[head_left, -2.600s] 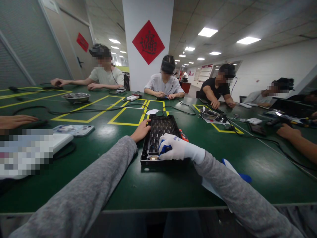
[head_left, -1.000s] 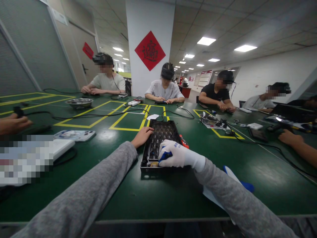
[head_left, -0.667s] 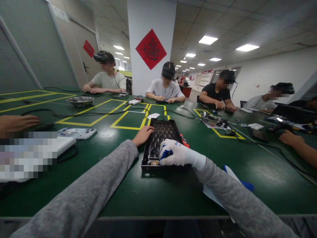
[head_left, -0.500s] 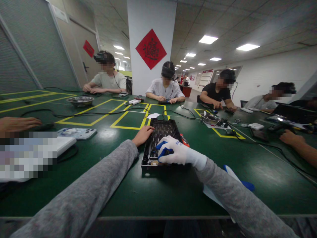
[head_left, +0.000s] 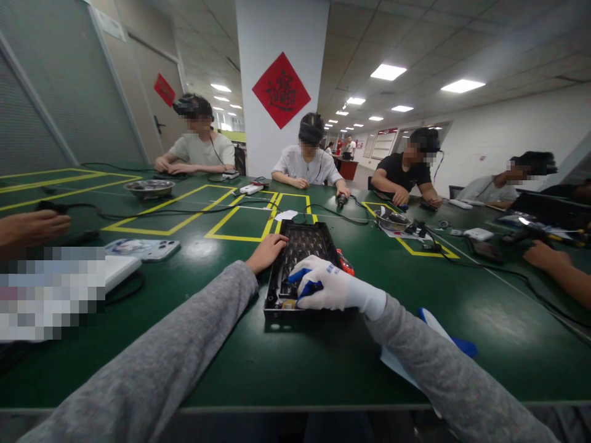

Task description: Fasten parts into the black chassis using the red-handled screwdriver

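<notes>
A black rectangular case [head_left: 272,286], its inside covered with rows of small pegs, lies lengthwise in front of me. My bare left hand [head_left: 268,251] holds its left rim, fingers over the edge and thumb hidden. My right hand [head_left: 325,284], in a white glove with blue fingertips, reaches over the near right part of the case. Its fingers are bent down to the inside, thumb close to the near end; what they hold, if anything, is hidden. By the thumb shows a small yellowish piece [head_left: 289,304]. A red-and-black object [head_left: 345,263] pokes out beyond the case's right side.
A loose blue-and-white glove [head_left: 436,326] lies under my right forearm. To the left are a phone [head_left: 143,248] and a co-worker's hand [head_left: 34,231]. Further back are a metal bowl [head_left: 148,188], cables and a white paper [head_left: 286,215]. Several people sit around the table.
My right hand's fingers have shifted slightly left and changed their bend, showing more of the yellowish piece. My left hand stays put. A co-worker opposite has taken hold of a dark tool.
</notes>
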The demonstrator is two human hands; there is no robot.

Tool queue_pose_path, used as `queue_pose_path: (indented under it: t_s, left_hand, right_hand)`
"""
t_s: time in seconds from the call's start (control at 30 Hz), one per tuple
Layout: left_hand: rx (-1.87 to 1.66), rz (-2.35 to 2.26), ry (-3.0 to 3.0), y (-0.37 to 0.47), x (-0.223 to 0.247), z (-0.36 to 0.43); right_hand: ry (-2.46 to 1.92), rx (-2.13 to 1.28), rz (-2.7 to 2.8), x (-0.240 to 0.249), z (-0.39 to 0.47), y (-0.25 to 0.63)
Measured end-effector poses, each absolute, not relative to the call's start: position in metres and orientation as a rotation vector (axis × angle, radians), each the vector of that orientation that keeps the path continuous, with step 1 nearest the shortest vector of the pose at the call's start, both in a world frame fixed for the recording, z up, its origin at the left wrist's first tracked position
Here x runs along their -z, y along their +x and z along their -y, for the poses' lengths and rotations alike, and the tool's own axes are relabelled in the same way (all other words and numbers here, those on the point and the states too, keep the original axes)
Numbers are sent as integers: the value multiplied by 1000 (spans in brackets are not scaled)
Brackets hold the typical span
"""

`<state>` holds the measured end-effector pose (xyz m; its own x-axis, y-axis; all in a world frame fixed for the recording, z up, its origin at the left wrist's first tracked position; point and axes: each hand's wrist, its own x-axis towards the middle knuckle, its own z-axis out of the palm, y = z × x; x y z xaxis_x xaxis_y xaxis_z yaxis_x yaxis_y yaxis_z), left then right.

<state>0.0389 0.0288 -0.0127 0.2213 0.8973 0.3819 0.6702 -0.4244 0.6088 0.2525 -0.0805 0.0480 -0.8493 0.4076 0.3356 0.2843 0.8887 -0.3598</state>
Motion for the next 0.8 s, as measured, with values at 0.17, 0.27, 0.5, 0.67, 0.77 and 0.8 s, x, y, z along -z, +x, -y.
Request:
queue_pose_path:
  t_s: [0.17, 0.27, 0.5, 0.67, 0.77, 0.8]
  left_hand:
    - [-1013, -1468, 2183, 39, 12, -28]
    - [-1011, -1477, 2180, 40, 10, -26]
    - [-1003, -1488, 2185, 39, 11, -28]
    - [-997, -1486, 2189, 39, 12, -29]
    - [-1002, -1485, 2192, 39, 12, -28]
    - [-1002, -1486, 2191, 39, 12, -28]
  right_hand:
    - [-575, -489, 2660, -48, 80, 252]
    - [-580, -504, 2654, -49, 81, 251]
    - [-597, -498, 2681, -48, 80, 251]
    - [-596, -461, 2683, -48, 82, 252]
    - [-591, -443, 2658, -49, 83, 252]
    - [-591, -442, 2652, -49, 83, 252]
